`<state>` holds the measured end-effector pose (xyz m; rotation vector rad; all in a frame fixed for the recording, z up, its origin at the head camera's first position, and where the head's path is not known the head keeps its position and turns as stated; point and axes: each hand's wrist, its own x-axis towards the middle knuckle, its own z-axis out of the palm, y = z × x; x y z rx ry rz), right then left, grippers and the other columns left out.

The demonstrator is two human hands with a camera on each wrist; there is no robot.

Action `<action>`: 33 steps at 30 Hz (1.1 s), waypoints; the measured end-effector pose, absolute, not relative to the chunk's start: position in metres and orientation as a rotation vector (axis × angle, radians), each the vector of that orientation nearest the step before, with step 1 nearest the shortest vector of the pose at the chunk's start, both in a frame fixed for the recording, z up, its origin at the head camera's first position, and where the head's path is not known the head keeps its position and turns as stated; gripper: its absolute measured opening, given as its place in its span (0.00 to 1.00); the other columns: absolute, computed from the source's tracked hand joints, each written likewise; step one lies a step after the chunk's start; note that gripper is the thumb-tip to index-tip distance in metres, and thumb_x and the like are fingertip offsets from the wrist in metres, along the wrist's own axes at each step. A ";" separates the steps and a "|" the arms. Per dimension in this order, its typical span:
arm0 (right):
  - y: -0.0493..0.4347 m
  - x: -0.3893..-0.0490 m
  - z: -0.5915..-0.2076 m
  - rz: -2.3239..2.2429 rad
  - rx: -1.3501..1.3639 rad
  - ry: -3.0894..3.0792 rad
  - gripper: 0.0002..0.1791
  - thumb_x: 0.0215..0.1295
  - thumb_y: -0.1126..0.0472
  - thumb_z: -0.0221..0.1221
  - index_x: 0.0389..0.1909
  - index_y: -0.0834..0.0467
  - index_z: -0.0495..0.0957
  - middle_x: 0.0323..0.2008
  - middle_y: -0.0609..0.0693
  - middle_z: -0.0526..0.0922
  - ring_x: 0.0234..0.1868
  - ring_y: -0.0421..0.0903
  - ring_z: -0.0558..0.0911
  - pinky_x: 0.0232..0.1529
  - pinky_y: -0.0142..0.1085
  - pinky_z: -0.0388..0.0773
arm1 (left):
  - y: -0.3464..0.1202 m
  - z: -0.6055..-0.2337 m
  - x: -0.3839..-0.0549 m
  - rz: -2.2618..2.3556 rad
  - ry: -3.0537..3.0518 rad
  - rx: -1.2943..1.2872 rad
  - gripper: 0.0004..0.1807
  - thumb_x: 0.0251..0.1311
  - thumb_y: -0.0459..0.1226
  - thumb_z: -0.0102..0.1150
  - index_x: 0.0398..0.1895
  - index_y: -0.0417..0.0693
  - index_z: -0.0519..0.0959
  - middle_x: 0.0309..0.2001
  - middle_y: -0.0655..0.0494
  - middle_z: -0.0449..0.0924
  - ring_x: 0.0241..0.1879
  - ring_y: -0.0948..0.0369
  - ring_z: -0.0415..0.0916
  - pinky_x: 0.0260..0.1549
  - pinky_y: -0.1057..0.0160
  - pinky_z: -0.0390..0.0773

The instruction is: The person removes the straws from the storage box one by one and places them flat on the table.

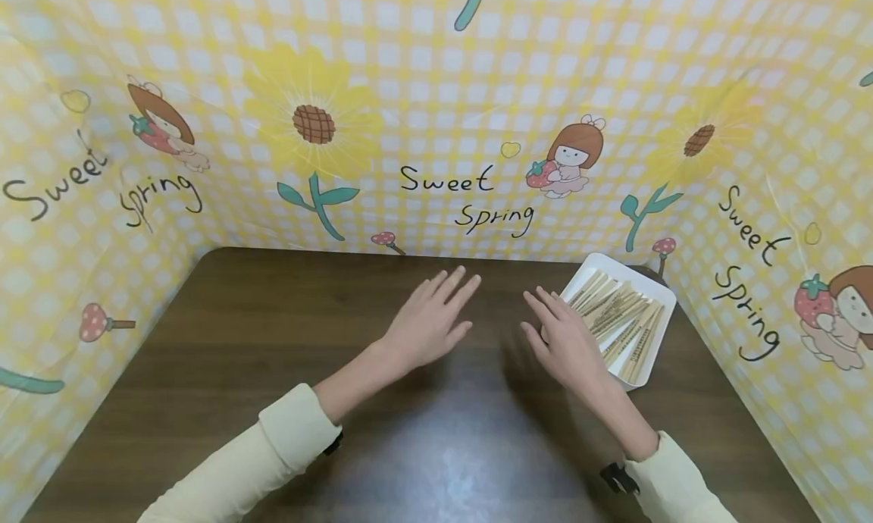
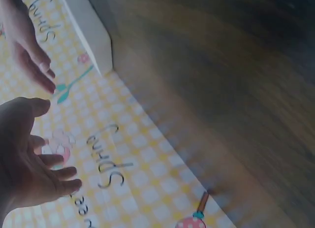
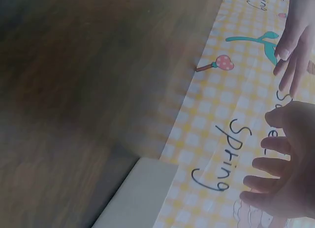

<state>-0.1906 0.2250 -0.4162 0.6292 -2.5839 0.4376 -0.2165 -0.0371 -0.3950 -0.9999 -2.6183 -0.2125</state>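
Observation:
Above the middle of the brown table, my left hand (image 1: 426, 318) is held palm down with its fingers spread, holding nothing. My right hand (image 1: 567, 341) hovers to its right, also empty, fingers spread and pointing forward. In the head view it overlaps the left edge of a white tray (image 1: 664, 311). Long thin wooden sticks (image 1: 617, 311) with dark print lie heaped in that tray, several of them crossing. Both wrist views show the two hands raised off the table; the left hand (image 2: 34, 159) and the right hand (image 3: 280, 164) have relaxed, parted fingers.
The dark wooden table (image 1: 273, 341) ends at the back and sides against a yellow checked cloth (image 1: 436, 114) printed with flowers and words. The tray stands at the table's back right corner, close to the cloth. A dark band sits at each sleeve.

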 end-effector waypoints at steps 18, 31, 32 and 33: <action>0.286 -0.168 -0.439 0.330 0.673 -2.530 0.27 0.57 0.74 0.66 0.60 0.72 0.75 0.58 0.68 0.77 0.55 0.67 0.78 0.56 0.57 0.75 | 0.046 -0.417 -0.227 0.070 -2.525 -1.493 0.32 0.77 0.46 0.46 0.79 0.49 0.55 0.77 0.45 0.53 0.74 0.50 0.54 0.70 0.55 0.59; 0.325 -0.159 -0.465 0.252 0.708 -2.534 0.27 0.49 0.76 0.68 0.53 0.72 0.77 0.53 0.73 0.78 0.51 0.75 0.77 0.50 0.64 0.74 | 0.082 -0.445 -0.249 -0.038 -2.486 -1.662 0.30 0.77 0.41 0.45 0.79 0.49 0.55 0.77 0.47 0.52 0.75 0.56 0.51 0.70 0.56 0.58; 0.326 -0.158 -0.464 0.250 0.706 -2.535 0.27 0.49 0.76 0.68 0.53 0.72 0.77 0.53 0.73 0.78 0.52 0.76 0.76 0.49 0.65 0.74 | 0.083 -0.445 -0.250 -0.042 -2.491 -1.661 0.31 0.77 0.41 0.45 0.79 0.50 0.54 0.77 0.48 0.52 0.75 0.57 0.51 0.71 0.56 0.57; 0.327 -0.158 -0.465 0.251 0.702 -2.540 0.27 0.49 0.77 0.68 0.54 0.73 0.77 0.53 0.73 0.78 0.52 0.76 0.76 0.50 0.65 0.73 | 0.085 -0.446 -0.252 -0.047 -2.496 -1.660 0.31 0.77 0.40 0.45 0.79 0.51 0.54 0.77 0.48 0.52 0.75 0.57 0.51 0.71 0.56 0.57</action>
